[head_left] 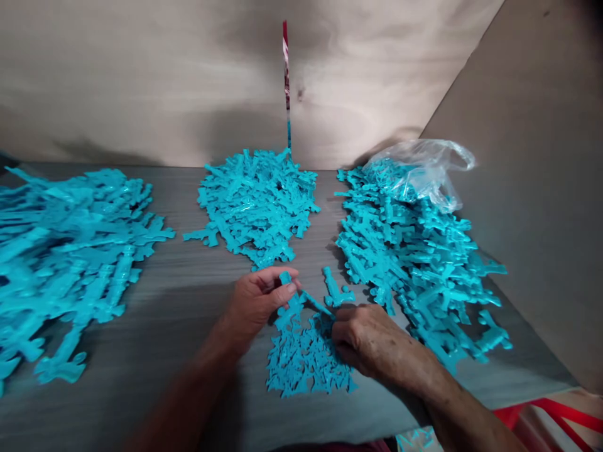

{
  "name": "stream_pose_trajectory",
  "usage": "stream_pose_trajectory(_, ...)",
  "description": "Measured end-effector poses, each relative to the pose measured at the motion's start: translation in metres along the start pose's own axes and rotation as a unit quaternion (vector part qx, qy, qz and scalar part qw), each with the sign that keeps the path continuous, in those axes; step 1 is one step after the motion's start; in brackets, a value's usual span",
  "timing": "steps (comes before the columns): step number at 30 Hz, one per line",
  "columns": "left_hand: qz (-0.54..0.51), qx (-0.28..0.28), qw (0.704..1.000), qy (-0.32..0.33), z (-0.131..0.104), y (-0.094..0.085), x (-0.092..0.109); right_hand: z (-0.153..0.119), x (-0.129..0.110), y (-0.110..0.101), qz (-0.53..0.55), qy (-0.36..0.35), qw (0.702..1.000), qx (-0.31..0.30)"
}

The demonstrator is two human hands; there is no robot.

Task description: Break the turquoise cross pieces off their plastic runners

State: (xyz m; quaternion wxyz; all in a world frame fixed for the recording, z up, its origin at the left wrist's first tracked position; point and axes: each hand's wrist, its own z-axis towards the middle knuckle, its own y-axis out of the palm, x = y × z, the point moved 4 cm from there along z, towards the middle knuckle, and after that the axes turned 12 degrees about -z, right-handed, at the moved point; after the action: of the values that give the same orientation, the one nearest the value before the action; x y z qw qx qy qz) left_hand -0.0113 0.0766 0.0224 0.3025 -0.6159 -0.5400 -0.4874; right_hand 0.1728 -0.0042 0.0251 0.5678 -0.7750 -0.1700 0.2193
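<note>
My left hand [257,304] is closed, with thumb and fingers pinching a flat turquoise plastic piece [293,312] with an uneven outline. Curled into a fist, my right hand [360,333] grips a narrow turquoise strip [316,304]; its tip points toward the left hand's piece, and I cannot tell whether they touch. Most of what the right fingers hold is hidden. Below both hands lies a flat heap of small turquoise scraps [306,364]. A single turquoise piece [335,290] with a long stem rests just beyond the right hand.
Large piles of turquoise pieces lie at left [85,251], back middle [257,207] and right [414,270] on the grey wood-grain table [179,339]. A clear plastic bag [428,166] covers part of the right pile. Pale panels [164,81] stand behind and at right.
</note>
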Motion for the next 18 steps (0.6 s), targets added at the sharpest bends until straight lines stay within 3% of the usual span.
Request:
stream_pose_trajectory(11,-0.142,-0.009,0.988,-0.067,0.0013,0.0054,-0.007,0.0004,-0.0044,-0.0014,0.013,-0.029,0.999,0.011)
stream_pose_trajectory(18,-0.154,-0.013,0.986,-0.069,0.0013,0.0096,-0.0084,-0.0022,-0.001,-0.0081,0.074,-0.031,0.997,0.024)
